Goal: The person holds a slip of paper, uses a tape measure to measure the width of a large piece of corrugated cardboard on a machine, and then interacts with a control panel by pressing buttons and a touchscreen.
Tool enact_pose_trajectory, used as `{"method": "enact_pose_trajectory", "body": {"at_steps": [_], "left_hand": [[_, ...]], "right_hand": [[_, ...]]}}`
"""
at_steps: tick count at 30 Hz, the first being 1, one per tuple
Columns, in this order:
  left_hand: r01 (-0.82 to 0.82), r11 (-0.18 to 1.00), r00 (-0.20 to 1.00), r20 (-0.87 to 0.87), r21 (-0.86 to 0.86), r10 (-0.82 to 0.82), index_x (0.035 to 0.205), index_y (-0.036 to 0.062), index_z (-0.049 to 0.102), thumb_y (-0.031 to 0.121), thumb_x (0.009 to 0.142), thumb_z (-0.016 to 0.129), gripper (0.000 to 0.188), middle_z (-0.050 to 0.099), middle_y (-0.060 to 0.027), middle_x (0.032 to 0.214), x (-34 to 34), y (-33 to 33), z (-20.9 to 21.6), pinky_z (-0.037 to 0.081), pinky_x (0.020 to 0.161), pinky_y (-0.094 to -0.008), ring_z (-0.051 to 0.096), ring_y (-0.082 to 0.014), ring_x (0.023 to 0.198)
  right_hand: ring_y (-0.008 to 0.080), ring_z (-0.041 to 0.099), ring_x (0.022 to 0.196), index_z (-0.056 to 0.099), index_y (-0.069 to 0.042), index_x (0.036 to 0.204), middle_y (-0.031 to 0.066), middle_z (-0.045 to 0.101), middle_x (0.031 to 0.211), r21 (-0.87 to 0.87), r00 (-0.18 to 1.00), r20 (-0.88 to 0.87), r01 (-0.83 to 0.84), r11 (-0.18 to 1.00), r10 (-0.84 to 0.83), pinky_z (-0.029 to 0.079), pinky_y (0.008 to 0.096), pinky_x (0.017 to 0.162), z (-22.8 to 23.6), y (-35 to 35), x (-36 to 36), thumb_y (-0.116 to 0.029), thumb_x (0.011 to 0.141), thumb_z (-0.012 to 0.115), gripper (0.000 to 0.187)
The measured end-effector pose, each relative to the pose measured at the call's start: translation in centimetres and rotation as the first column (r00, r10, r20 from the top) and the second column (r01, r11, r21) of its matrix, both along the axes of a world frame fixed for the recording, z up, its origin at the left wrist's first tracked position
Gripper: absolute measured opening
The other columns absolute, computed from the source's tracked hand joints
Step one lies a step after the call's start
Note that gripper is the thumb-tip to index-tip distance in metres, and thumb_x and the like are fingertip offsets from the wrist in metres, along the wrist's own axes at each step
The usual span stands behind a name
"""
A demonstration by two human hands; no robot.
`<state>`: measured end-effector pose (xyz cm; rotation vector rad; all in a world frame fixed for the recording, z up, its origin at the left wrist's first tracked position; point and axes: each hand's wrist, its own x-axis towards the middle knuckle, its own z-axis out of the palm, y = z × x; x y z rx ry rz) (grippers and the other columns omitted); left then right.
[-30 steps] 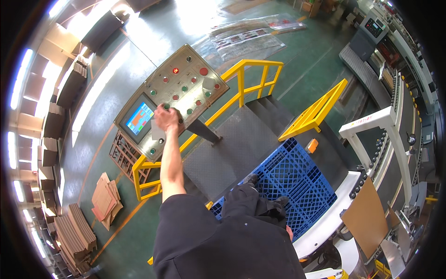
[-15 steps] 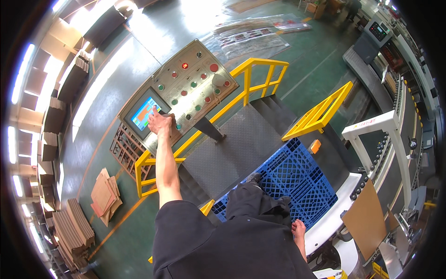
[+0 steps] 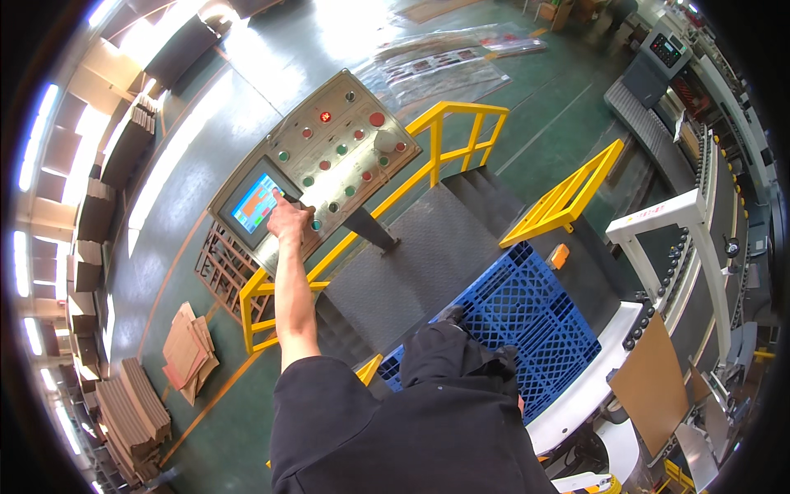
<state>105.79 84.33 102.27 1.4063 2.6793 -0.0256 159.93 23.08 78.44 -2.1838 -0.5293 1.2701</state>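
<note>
My left hand reaches out to a control panel with its index finger stretched onto the lit touchscreen. The thumb stands out to the side, and nothing is held. Rows of red and green round buttons lie on the metal panel beside the screen, some of them close to the thumb. Only a sliver of my right hand shows past my dark clothing, low over the blue plastic pallet. Its fingers are hidden.
Yellow railings edge the dark metal platform and its steps. On the right run a roller conveyor with a white frame and a brown cardboard sheet. Cardboard stacks stand at the left.
My left index finger has shifted slightly on the touchscreen, and the hand has turned a little. My right hand has drawn back almost out of sight behind my clothing.
</note>
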Motion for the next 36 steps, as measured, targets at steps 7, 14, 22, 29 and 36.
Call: {"method": "enact_pose_trajectory", "body": {"at_steps": [7, 14, 22, 29, 36], "left_hand": [[-0.017, 1.0, 1.0, 0.015, 0.007, 0.017, 0.161, 0.0089, 0.017, 0.043, 0.07, 0.081, 0.116, 0.074, -0.0141, 0.102, -0.5, 0.3, -0.9, 0.057, 0.085, -0.0399, 0.073, -0.0307, 0.095], [-0.018, 1.0, 0.998, 0.065, -0.004, 0.018, 0.161, 0.0088, 0.015, 0.045, 0.069, 0.083, 0.12, 0.073, -0.0146, 0.107, 0.2, 0.5, -0.5, 0.057, 0.086, -0.0407, 0.073, -0.031, 0.097], [-0.043, 0.999, 0.996, 0.076, 0.001, 0.043, 0.162, 0.0107, 0.011, 0.049, 0.069, 0.084, 0.124, 0.073, -0.0153, 0.108, 0.0, 0.3, -0.3, 0.056, 0.088, -0.0424, 0.072, -0.0322, 0.1], [-0.052, 0.999, 0.994, 0.097, 0.004, 0.051, 0.162, 0.0113, 0.009, 0.048, 0.069, 0.086, 0.126, 0.073, -0.0165, 0.109, 0.0, 0.1, -0.3, 0.056, 0.089, -0.0434, 0.072, -0.0333, 0.101], [-0.05, 0.999, 0.993, 0.103, 0.006, 0.049, 0.161, 0.0107, 0.008, 0.048, 0.069, 0.087, 0.127, 0.072, -0.0176, 0.112, -0.1, 0.1, -0.5, 0.055, 0.091, -0.0442, 0.071, -0.0343, 0.103]], "right_hand": [[0.0217, 0.068, 0.092, 0.068, 0.002, 0.12, 0.0135, 0.073, 0.103, 0.009, 0.996, 0.029, -0.088, 0.996, 0.088, 0.052, 0.0322, 0.081, -2.1, -0.4, 1.1, -0.023, 0.095, 0.065, 0.035], [0.0279, 0.067, 0.105, 0.066, 0.005, 0.121, 0.0194, 0.072, 0.113, -0.014, 0.999, -0.011, -0.043, 0.999, 0.042, 0.05, 0.0349, 0.094, -3.6, -0.3, 2.0, -0.024, 0.096, 0.063, 0.039], [0.028, 0.066, 0.105, 0.066, 0.005, 0.121, 0.0197, 0.072, 0.114, 0.026, 0.988, 0.042, -0.151, 0.988, 0.149, 0.05, 0.0352, 0.093, 1.8, 3.2, 0.9, -0.024, 0.096, 0.063, 0.039], [0.0266, 0.066, 0.106, 0.066, 0.005, 0.122, 0.019, 0.071, 0.115, 0.009, 0.987, 0.048, -0.157, 0.988, 0.156, 0.05, 0.0346, 0.093, 3.0, 3.9, 0.9, -0.022, 0.095, 0.063, 0.038], [0.026, 0.066, 0.105, 0.066, 0.006, 0.121, 0.0183, 0.071, 0.114, 0.011, 0.989, 0.029, -0.146, 0.989, 0.146, 0.05, 0.0341, 0.093, 4.8, 4.7, 0.2, -0.022, 0.095, 0.063, 0.038]]}}
